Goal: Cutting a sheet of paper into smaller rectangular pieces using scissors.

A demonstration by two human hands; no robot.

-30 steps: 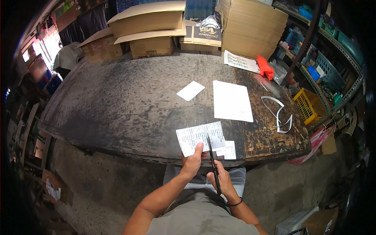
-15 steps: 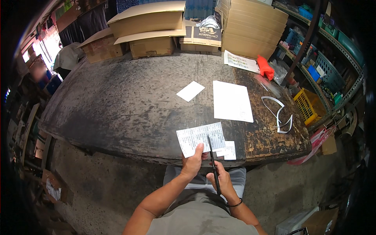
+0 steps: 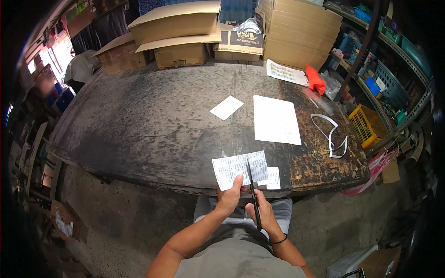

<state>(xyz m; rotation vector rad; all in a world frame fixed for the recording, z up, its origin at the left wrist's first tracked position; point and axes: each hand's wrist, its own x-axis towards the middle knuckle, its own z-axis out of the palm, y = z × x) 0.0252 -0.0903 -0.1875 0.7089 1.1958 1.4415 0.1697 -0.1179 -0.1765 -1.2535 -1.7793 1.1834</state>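
My left hand (image 3: pixel 229 198) pinches the lower edge of a printed sheet of paper (image 3: pixel 230 170), thumb on top, above the table's near edge. A pair of black scissors (image 3: pixel 256 211) is gripped in my right hand (image 3: pixel 264 212). Their blades lie along the right part of the sheet and point away from me. How far the blades are apart is hard to make out. Small printed paper pieces (image 3: pixel 274 178) rest on the table just right of the sheet, partly covered by it.
On the dark worn table (image 3: pixel 139 116) lie a white card (image 3: pixel 226 108), a stack of white sheets (image 3: pixel 276 120), curled paper strips (image 3: pixel 330 134) and a red plastic bag (image 3: pixel 315 81). Cardboard boxes (image 3: pixel 181 55) line the back. Shelves with a yellow crate (image 3: pixel 365 125) stand right. A blurred person (image 3: pixel 48 90) is far left.
The printed sheet has tilted and shifted slightly toward me and to the right with my left hand. The scissors remain at its right part.
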